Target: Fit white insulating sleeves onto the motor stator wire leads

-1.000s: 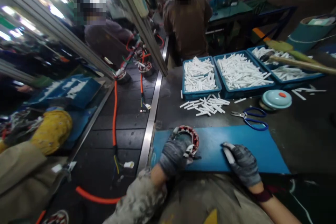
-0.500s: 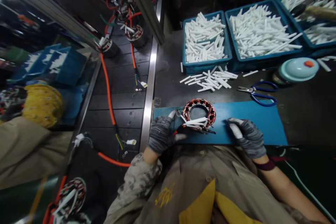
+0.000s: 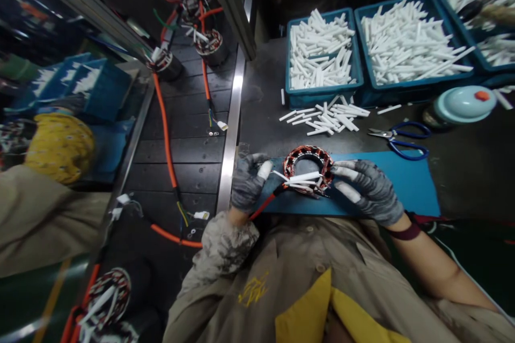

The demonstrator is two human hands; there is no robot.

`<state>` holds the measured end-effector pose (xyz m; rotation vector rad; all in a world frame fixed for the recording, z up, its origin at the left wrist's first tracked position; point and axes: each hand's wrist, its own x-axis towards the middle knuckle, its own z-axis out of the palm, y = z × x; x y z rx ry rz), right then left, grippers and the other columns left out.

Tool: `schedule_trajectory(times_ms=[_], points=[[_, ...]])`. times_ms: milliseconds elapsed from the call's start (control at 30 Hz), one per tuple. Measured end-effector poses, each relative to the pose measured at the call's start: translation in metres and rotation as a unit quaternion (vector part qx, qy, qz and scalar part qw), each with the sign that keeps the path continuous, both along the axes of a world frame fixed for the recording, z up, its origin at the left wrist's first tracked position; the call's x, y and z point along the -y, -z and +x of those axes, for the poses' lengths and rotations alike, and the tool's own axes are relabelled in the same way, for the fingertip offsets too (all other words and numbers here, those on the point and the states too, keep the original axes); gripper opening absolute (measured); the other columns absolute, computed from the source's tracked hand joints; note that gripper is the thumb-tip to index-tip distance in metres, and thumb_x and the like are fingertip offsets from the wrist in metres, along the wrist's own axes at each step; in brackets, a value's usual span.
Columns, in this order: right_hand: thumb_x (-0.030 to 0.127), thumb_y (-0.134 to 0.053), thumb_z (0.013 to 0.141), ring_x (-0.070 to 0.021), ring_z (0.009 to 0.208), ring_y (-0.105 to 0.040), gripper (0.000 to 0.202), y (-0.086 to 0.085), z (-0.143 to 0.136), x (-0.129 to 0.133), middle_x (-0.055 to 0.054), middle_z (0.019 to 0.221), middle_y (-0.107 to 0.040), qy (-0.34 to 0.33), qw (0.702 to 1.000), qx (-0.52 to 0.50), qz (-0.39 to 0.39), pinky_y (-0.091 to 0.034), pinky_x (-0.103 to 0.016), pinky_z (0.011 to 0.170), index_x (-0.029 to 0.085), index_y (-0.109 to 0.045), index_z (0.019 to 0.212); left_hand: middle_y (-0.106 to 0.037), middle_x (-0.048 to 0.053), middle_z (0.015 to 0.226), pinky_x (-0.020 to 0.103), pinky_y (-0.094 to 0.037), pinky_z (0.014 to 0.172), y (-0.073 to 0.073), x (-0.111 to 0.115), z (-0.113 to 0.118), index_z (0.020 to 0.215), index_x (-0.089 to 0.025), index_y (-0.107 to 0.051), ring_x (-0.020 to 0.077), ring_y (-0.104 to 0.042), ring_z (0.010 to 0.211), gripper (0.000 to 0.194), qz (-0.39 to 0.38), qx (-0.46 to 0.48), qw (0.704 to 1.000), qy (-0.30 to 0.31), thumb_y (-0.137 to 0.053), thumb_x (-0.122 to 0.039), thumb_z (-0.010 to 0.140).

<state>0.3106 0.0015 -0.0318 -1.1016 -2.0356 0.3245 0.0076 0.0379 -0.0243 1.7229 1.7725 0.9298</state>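
A ring-shaped motor stator (image 3: 288, 163) with copper-red windings and dark lacing lies on a blue mat (image 3: 402, 182). Several white sleeves (image 3: 304, 177) lie across its near side, and a red-sleeved cable (image 3: 265, 203) runs from it toward my body. My left hand (image 3: 250, 182), in a grey glove with pale fingertips, is just left of the stator. Its thumb and fingers are drawn together; anything between them is too small to name. My right hand (image 3: 368, 188), gloved alike, has its fingers apart, with the tips at the stator's right edge.
Blue bins (image 3: 324, 94) of white sleeves stand at the back, with loose sleeves (image 3: 336, 118) in front. Blue-handled scissors (image 3: 406, 142) lie by a light-blue-lidded container (image 3: 462, 104). On the left, a slatted conveyor (image 3: 156, 144) carries more stators and orange cables. A co-worker's yellow sleeve (image 3: 60, 147) is beyond.
My right hand has moved left to the stator's edge, its fingers now stretched out. My left hand has drawn back from the cable, its thumb now raised. The view has shifted slightly.
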Motion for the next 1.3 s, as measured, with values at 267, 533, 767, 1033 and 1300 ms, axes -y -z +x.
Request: schedule_trajectory(times_ms=[267,533,767,1033,1300], points=[[0.024,-0.066,0.099,-0.0251,0.114,-0.073,0.033,0.002,0.009,-0.003,-0.009,0.127,-0.076,-0.018,1.0,0.019,-0.004,-0.06,-0.045,0.098,0.025,-0.068,0.132,-0.073,0.013,0.119,0.058,-0.038,0.117,-0.009,0.008,0.0,0.112,-0.019,-0.075,0.0318,-0.066,0.117,0.026,0.149,-0.283,0.946,0.046,-0.064,-0.031,0.092],[0.039,-0.056,0.106,-0.0255,0.139,-0.06,0.036,0.001,-0.006,-0.035,-0.008,0.14,-0.07,-0.161,0.98,-0.06,-0.098,-0.05,-0.048,0.114,0.026,-0.066,0.137,-0.077,0.007,0.124,0.047,-0.043,0.116,-0.027,0.007,0.043,0.126,-0.024,-0.074,0.0257,-0.067,0.118,0.033,0.128,-0.211,0.935,0.254,-0.056,-0.037,0.101],[0.05,-0.07,0.095,-0.0258,0.108,-0.075,0.037,-0.012,-0.025,-0.051,-0.006,0.119,-0.08,-0.171,0.887,-0.259,-0.342,-0.061,-0.043,0.097,0.025,-0.078,0.12,-0.079,0.007,0.111,0.039,-0.054,0.097,-0.037,-0.014,0.04,0.125,-0.023,-0.075,0.0233,-0.071,0.104,0.037,0.015,-0.176,0.933,0.313,-0.047,-0.038,0.107],[0.041,-0.081,0.085,-0.0218,0.096,-0.078,0.027,-0.017,-0.033,-0.055,-0.003,0.104,-0.084,-0.168,0.834,-0.324,-0.414,-0.062,-0.036,0.089,0.023,-0.084,0.105,-0.077,0.005,0.091,0.037,-0.054,0.084,-0.028,-0.013,0.035,0.101,-0.022,-0.077,0.0209,-0.069,0.085,0.03,0.019,-0.075,0.947,0.313,-0.052,-0.038,0.102],[0.039,-0.079,0.085,-0.0214,0.085,-0.076,0.023,-0.012,-0.036,-0.06,-0.004,0.096,-0.084,-0.146,0.879,-0.283,-0.354,-0.059,-0.032,0.078,0.023,-0.085,0.1,-0.066,0.004,0.076,0.034,-0.048,0.074,-0.004,-0.027,0.038,0.08,-0.02,-0.069,0.0189,-0.058,0.074,0.036,-0.034,0.076,0.951,0.298,-0.059,-0.052,0.092]])
